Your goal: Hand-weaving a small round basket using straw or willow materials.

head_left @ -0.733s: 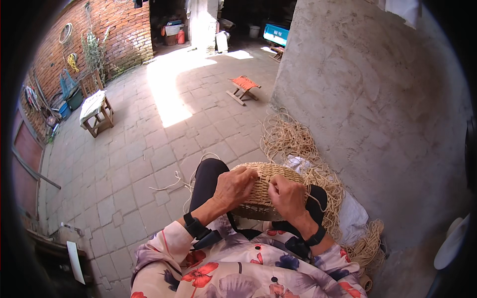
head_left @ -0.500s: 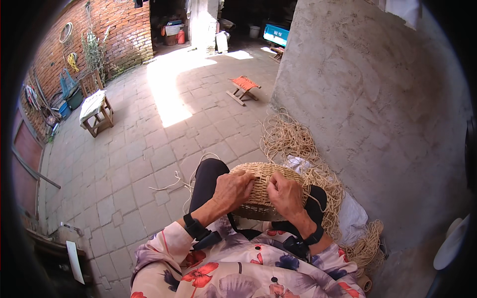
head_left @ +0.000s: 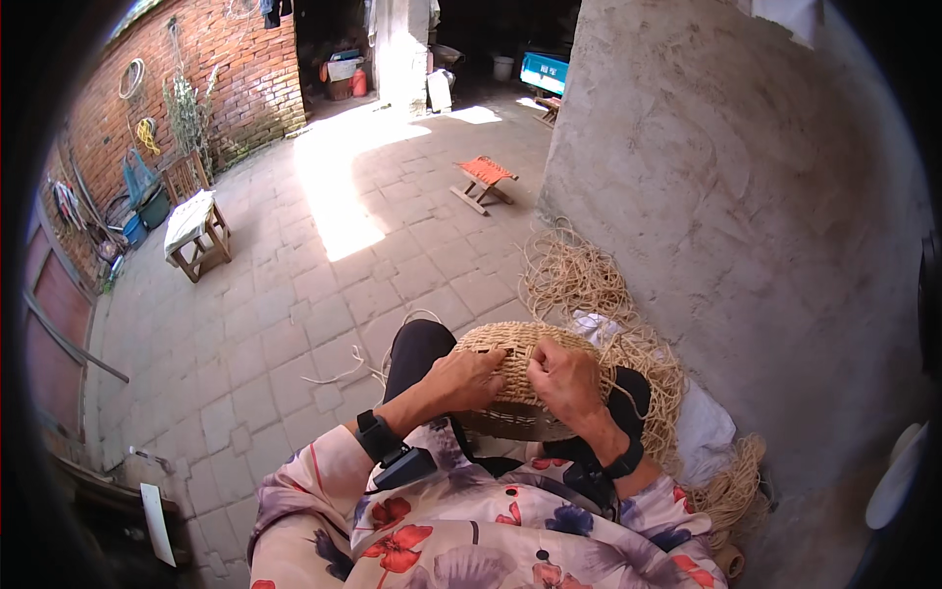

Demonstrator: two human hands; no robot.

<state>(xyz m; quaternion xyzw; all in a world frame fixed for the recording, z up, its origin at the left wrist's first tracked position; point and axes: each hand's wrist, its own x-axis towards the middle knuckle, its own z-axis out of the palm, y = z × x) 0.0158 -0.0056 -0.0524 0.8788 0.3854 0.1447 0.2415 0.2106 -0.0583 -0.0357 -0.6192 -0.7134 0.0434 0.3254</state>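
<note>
A round basket woven from pale straw-coloured cord rests on my lap between my dark-trousered knees. My left hand grips the basket's near left side, its fingers partly hidden against the weave. A small dark spot shows in the weave by those fingertips; I cannot tell if it is a gap or a tool. Close beside it, my right hand is closed in a pinch at the basket's side, apparently on a strand of cord. A loose cord loop hangs over my right knee. Both wrists wear black bands.
Heaps of loose cord and white plastic sacking lie along the grey wall to my right. Ahead on the paving stand an orange-topped folding stool and a wooden chair with a pale cover. Loose cord ends trail past my left knee.
My left hand has lowered slightly and flattened, with its wrist a little further down and left. The right hand stays in its pinch at the basket. The view has shifted slightly.
</note>
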